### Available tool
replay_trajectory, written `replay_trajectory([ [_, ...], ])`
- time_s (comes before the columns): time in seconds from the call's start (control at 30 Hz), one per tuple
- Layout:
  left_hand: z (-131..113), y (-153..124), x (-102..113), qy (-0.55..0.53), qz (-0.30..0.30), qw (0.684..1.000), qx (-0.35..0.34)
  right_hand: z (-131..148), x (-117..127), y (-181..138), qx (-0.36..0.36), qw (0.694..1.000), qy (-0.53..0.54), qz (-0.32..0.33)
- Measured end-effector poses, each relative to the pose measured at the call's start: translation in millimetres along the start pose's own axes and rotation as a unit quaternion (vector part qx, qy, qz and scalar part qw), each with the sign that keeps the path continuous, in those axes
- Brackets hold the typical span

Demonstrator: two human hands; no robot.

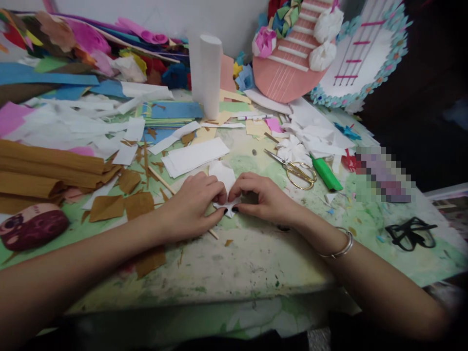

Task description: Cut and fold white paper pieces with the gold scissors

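A white paper petal (222, 174) lies between my hands, low over the table, its rounded top pointing away from me. My left hand (195, 202) pinches its near left edge between thumb and fingers. On the other side my right hand (261, 197) pinches the near right edge, thumb tip close to the left thumb. The fingers hide part of the paper. Under my left hand runs a thin wooden stick (162, 179). Just beyond, a stack of white paper strips (195, 157) lies flat. Gold-handled scissors (300, 174) rest right of my right hand.
Brown crepe paper (47, 168) and a dark red patterned case (34, 225) lie left. A white roll (211, 75) stands at the back. A white paper flower (292, 148), a green roll (326, 174) and black-framed glasses (410, 234) lie right. Paper guitars (288, 78) lean behind.
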State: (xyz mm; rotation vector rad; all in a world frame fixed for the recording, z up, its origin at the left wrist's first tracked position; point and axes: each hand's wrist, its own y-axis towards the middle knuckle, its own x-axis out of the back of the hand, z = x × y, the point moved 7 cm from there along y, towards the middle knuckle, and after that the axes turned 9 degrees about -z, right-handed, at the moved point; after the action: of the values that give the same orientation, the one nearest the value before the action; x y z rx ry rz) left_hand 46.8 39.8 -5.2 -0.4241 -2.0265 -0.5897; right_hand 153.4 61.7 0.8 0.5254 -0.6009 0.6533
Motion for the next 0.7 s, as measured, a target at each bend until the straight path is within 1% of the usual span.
replay_trajectory([
  [0.13, -1.5, -0.5, 1.0, 0.003, -0.003, 1.0, 0.007, 2.7, -0.7, -1.8, 0.009, 1.0, 0.02, 0.004],
  [0.43, -2.4, -2.8, 2.3, 0.003, -0.009, 1.0, 0.004, 0.5, -2.3, -2.9, 0.012, 1.0, 0.003, 0.015],
  [0.7, 1.4, -0.4, 8.4, 0.018, -0.009, 0.999, 0.04, 2.3, -1.5, -2.7, 0.027, 1.0, 0.003, 0.009],
])
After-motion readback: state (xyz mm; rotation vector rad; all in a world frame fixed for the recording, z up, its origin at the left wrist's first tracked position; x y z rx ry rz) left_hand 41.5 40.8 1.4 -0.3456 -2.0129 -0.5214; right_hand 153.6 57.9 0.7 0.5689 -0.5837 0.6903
